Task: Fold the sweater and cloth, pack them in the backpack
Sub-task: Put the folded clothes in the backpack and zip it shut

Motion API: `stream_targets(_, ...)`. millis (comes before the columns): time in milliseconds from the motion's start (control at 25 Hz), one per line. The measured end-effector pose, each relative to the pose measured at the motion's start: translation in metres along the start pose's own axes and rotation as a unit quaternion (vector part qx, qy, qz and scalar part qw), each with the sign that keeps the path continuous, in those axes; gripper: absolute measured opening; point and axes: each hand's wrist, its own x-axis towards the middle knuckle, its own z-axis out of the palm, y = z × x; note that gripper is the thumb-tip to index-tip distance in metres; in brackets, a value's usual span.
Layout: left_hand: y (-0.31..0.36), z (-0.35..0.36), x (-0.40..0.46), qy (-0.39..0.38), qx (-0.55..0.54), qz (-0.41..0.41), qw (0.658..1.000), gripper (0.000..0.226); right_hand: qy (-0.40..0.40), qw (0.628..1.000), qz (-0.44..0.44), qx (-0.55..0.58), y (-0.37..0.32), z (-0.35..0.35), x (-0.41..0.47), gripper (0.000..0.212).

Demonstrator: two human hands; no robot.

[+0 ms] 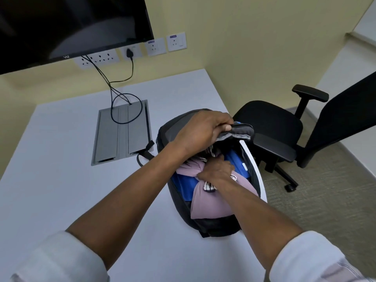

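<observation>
White table [61,159]: backpack [215,224] near right edge, grey cable hatch [122,135].

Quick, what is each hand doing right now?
Left hand: grips the backpack's top flap, holding it open.
Right hand: grips the pink cloth inside the backpack.

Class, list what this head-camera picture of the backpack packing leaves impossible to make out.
- Right hand fingers: buried in the pink cloth.
- Backpack depth: hidden by the cloth and left hand.
- Striped fabric: too little shows to identify it.
- Socket labels: too small.
</observation>
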Motion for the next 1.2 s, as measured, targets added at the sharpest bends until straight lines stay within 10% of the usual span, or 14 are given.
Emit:
stream_targets(280, -0.009, -0.016, 0.000, 0.015, -0.013, 0.025, 0.999, 0.009, 0.017, 0.999, 0.002, -0.030, -0.017, 0.014, 0.043, 0.081)
stream_targets(840, -0.062, -0.015, 0.023, 0.080, 0.134, -0.157, 0.975, 0.014, 0.228, 0.926, -0.301, -0.021, 0.074, 0.064, -0.011, 0.076)
stream_targets(1200, -0.023, 0.030, -0.010, -0.015, 0.066, -0.089, 0.994, 0.015, 0.141, 0.940, -0.246, 0.192, 0.148, 0.078, 0.000, 0.090)
